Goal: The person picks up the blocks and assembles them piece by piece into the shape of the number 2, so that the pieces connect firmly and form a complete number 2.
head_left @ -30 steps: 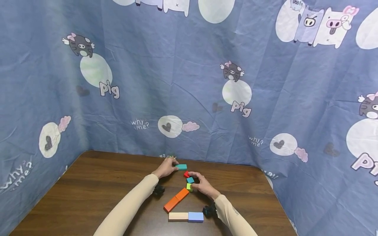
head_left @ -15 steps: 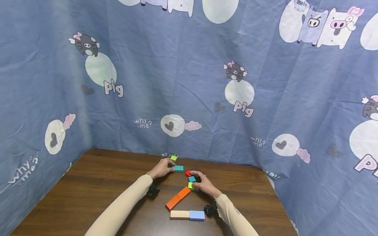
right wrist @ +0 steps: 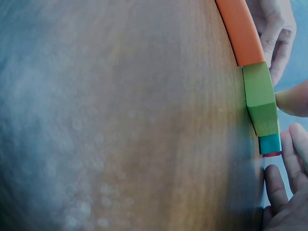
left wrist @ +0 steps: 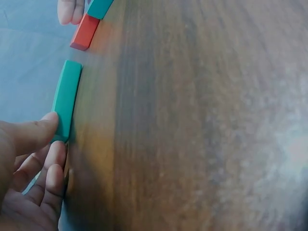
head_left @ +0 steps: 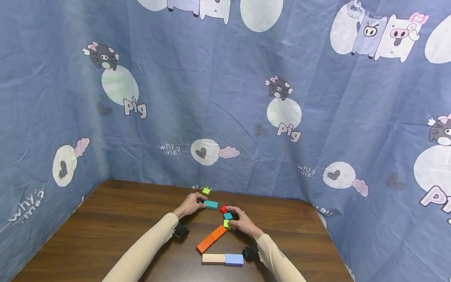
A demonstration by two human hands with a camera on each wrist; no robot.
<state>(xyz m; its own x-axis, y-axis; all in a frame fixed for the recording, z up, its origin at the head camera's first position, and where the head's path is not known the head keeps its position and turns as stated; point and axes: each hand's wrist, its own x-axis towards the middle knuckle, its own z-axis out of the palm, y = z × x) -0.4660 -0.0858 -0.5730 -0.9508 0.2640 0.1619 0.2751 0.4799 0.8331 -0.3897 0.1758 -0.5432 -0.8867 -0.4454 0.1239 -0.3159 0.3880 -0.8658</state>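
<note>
My left hand (head_left: 190,204) pinches the left end of a flat teal block (head_left: 211,205), its thumb on one long side and fingers at the end in the left wrist view. Right of that block lies a slanting row: a small red block (head_left: 223,209), a blue-teal block (head_left: 228,216) and a lime-green block (head_left: 227,224). Beside this row is my right hand (head_left: 244,224), fingers loosely bent. Its thumb touches the green block in the right wrist view; its index finger reaches the red one. A gap separates the held teal block from the red block.
Two orange blocks (head_left: 211,239) lie end to end, meeting the green block. Nearer me, a pale wooden block (head_left: 213,259) abuts a light-blue block (head_left: 234,259). Another lime-green block (head_left: 206,191) sits near the back edge, before a patterned blue curtain (head_left: 225,94).
My left hand has drawn the teal block left and slightly nearer me, uncovering the lime-green block at the back. The right hand stays at the row.
</note>
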